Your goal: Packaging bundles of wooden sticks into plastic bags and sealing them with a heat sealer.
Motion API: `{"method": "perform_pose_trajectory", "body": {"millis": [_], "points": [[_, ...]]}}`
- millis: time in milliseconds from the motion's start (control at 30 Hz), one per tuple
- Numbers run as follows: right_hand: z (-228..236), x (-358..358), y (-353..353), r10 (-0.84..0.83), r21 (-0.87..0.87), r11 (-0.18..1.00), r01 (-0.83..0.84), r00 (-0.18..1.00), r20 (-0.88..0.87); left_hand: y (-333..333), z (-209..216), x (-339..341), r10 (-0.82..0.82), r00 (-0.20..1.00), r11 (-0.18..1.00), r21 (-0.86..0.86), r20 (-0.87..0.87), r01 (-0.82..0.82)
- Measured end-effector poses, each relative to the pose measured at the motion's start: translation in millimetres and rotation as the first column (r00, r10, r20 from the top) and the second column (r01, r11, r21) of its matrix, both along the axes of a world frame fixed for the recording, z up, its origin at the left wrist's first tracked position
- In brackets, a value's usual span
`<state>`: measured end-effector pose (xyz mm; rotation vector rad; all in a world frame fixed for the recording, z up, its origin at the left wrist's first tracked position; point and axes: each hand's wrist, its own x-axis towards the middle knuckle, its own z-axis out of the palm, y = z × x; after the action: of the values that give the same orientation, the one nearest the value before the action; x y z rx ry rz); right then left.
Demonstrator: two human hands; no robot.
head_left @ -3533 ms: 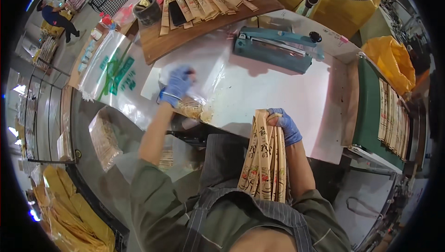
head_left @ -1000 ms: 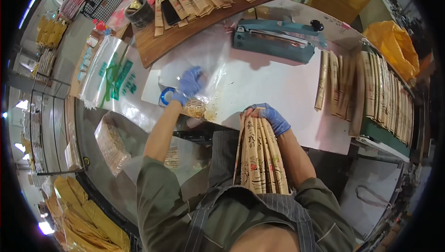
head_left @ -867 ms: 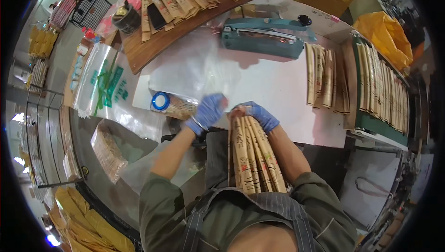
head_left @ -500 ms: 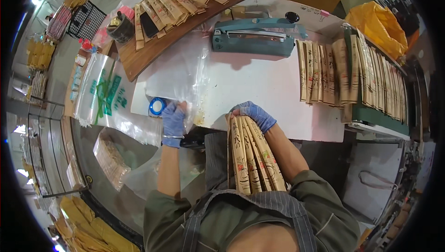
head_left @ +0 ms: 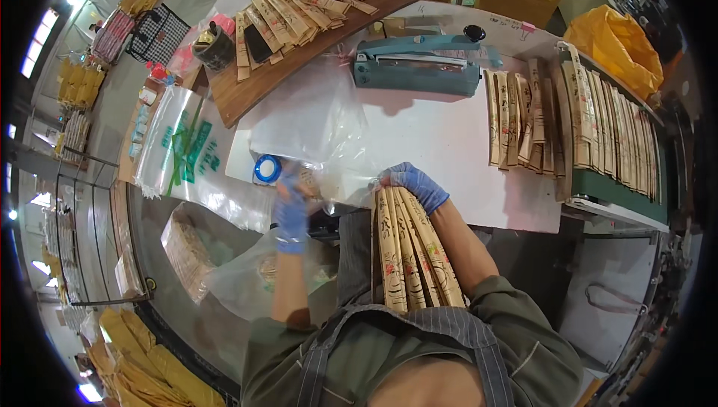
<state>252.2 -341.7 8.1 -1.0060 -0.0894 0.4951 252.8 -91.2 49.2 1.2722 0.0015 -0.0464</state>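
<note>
Matt paper sleeves (head_left: 407, 250), glossy clear plastic sheet (head_left: 307, 123), smooth wooden board (head_left: 247, 90)

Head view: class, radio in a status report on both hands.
Right hand grips paper sleeves. Left hand blurred, grip unclear. Blue-rimmed round object close by.

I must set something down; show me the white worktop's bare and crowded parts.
Bare: the middle of the white worktop, bordered by the clear plastic, teal sealer, row of paper packets and right hand. Crowded: the left, with that plastic, a round blue item and the left hand.
</note>
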Motion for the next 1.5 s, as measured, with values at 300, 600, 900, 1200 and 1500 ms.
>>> {"method": "perform_pose_trajectory", "body": {"millis": [300, 600, 900, 1200, 1500], "points": [[40.3, -48.4, -44.1, -0.153, -0.090, 0.986, 0.143, 0.981, -0.116, -56.8, -32.8, -10.4, -0.477, 0.667, 0.393, 0.818, 0.572, -0.421], [-57.2, -0.4, 38.4, 0.018, 0.100, 0.995, -0.017, 1.000, -0.015, -29.9, -52.9, -75.3, -0.586, 0.699, 0.257, 0.912, 0.410, -0.319], [32.3, -163.2, -56.3, -0.676, -0.216, 0.722, 0.658, 0.736, -0.018, -160.3, -35.3, -85.5, -0.725, 0.433, 0.528, 0.836, 0.535, -0.148], [140.9, -204.1, -82.4, -0.154, -0.712, 0.404, 0.574, 0.810, 0.565, -115.8, 100.8, -31.5, -0.933, 0.301, 0.152, 0.975, 0.196, -0.161], [251.8, -65.9, -111.0, 0.331, -0.452, 0.361, 0.816, 0.341, 0.880, -185.8, 219.4, 82.5, -0.684, 0.512, 0.664, 0.733, 0.519, 0.145]]}}
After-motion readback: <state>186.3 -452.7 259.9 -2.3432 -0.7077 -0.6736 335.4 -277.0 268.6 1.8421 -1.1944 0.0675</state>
